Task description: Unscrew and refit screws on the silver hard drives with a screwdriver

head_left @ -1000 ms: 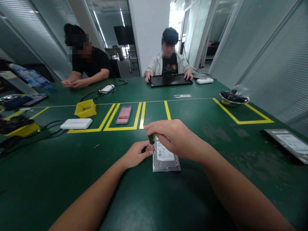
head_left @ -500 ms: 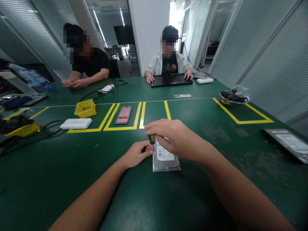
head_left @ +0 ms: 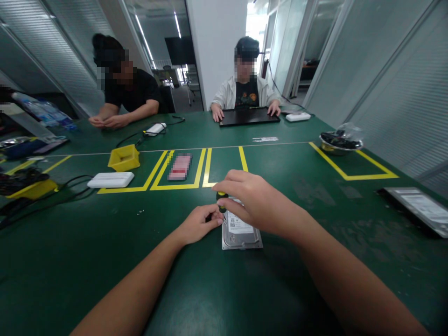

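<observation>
A silver hard drive (head_left: 242, 239) with a white label lies flat on the green table, in front of me. My right hand (head_left: 254, 198) is over its upper part and holds a short black and yellow screwdriver (head_left: 221, 201) between thumb and fingers. The screwdriver stands upright at the drive's left edge; its tip is hidden. My left hand (head_left: 201, 224) rests at the drive's left edge, its fingers closed near the screwdriver's lower end. Whether those fingers pinch the drive or something small cannot be made out.
Another drive (head_left: 422, 207) lies at the right. A yellow bin (head_left: 124, 158), a white power bank (head_left: 111, 180) and a phone (head_left: 180, 167) are at the left and centre. A metal bowl (head_left: 339, 144) stands back right. Two people sit opposite, one touching a black panel (head_left: 249, 117).
My right hand's fingers have closed around the screwdriver handle, with the thumb now against it; before, they lay over its top. My left hand and the drive have stayed in place.
</observation>
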Motion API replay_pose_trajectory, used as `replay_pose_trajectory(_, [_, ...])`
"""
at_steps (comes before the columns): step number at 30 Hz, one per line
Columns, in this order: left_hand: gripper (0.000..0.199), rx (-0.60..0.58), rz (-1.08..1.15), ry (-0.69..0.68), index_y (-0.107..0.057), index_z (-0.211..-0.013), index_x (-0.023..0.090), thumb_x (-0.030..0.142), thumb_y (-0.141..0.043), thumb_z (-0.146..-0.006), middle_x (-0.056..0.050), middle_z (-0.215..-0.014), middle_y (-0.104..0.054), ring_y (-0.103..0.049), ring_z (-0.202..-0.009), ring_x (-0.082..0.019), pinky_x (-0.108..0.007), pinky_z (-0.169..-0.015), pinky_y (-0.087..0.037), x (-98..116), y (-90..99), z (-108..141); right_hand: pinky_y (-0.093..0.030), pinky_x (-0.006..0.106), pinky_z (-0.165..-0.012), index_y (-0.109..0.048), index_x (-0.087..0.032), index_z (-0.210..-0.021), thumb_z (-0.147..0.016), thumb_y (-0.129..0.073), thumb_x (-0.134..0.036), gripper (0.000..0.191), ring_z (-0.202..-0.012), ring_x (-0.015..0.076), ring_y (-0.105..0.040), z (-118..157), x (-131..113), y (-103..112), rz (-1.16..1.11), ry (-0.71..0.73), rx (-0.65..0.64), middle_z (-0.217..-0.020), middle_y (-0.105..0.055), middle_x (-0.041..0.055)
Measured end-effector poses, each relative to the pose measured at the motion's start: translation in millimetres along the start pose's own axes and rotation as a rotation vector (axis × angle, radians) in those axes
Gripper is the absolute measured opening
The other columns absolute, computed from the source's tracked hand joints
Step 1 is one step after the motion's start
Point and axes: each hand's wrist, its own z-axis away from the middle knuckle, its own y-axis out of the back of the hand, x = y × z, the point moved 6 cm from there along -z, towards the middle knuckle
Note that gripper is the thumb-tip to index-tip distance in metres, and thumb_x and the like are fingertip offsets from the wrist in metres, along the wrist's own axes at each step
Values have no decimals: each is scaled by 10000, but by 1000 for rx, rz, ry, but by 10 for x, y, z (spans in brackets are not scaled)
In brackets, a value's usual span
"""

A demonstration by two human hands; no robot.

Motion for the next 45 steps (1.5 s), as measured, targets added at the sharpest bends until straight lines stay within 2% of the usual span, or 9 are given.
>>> replay_pose_trajectory(4, [185,8,-7,-8,-576,-781,151,305,-587,-883,32,-701,-524,-469,-658,-122,-232,-623,-350,0,-3,-3,-370,291,-681,-653,-129,-933,-922,-596,-305,185,-809,184,-566,-18,46,-53,168,-69,62,-885,-631,70])
replay_pose_trajectory(11, [162,0,-1,10,-604,-808,155,300,-585,-877,24,-716,-564,-502,-677,-135,-240,-640,-378,-14,-19,-11,-238,302,-556,-593,-176,-867,-951,-496,-526,373,-635,161,-555,31,65,-98,349,-163,191,-742,-644,32])
replay_pose_trajectory(21, [208,-9,-1,13,-662,-923,155,342,-583,-878,-21,-825,-663,-583,-781,-184,-287,-736,-464,-16,-26,-20,-208,305,-536,-594,-177,-838,-935,-451,-622,478,-581,148,-517,54,74,-126,388,-188,240,-691,-619,32])
replay_pose_trajectory(27, [238,14,-24,34,-663,-959,160,375,-602,-877,-35,-854,-674,-610,-857,-218,-313,-782,-488,-24,-19,-12,-310,286,-589,-658,-152,-892,-970,-480,-489,389,-708,158,-539,18,12,-124,195,-120,150,-798,-611,52])
replay_pose_trajectory(33, [234,11,-12,20,-645,-927,155,378,-586,-890,-23,-819,-652,-593,-816,-201,-297,-753,-470,-39,-16,-9,-448,296,-783,-692,-108,-1030,-963,-520,-273,247,-912,183,-588,-14,29,-108,-50,-74,103,-1004,-631,114])
replay_pose_trajectory(36, [238,8,-20,-11,-632,-892,151,382,-578,-893,-7,-789,-624,-558,-760,-176,-279,-716,-439,-31,-12,-12,-462,321,-889,-655,-79,-1125,-916,-553,-155,245,-999,193,-610,-5,41,-55,-149,-6,161,-1064,-680,122])
replay_pose_trajectory(38, [232,9,-31,-25,-612,-852,151,377,-577,-894,12,-747,-582,-523,-715,-154,-261,-682,-406,-27,-11,-16,-467,324,-923,-657,-87,-1108,-899,-539,-102,241,-1021,186,-626,4,46,-30,-186,35,168,-1084,-702,109])
replay_pose_trajectory(41, [236,21,-37,-14,-559,-766,155,355,-583,-890,34,-698,-523,-482,-670,-131,-244,-648,-368,-36,-12,-22,-477,326,-959,-684,-111,-1054,-908,-485,-73,249,-1085,176,-631,20,34,-2,-214,106,147,-1147,-704,104])
replay_pose_trajectory(45, [241,19,-20,1,-519,-729,160,334,-587,-881,39,-693,-509,-474,-663,-126,-239,-643,-363,-45,-28,-29,-474,365,-998,-689,-102,-1112,-906,-459,-60,312,-1160,190,-614,45,15,40,-211,159,124,-1244,-675,128])
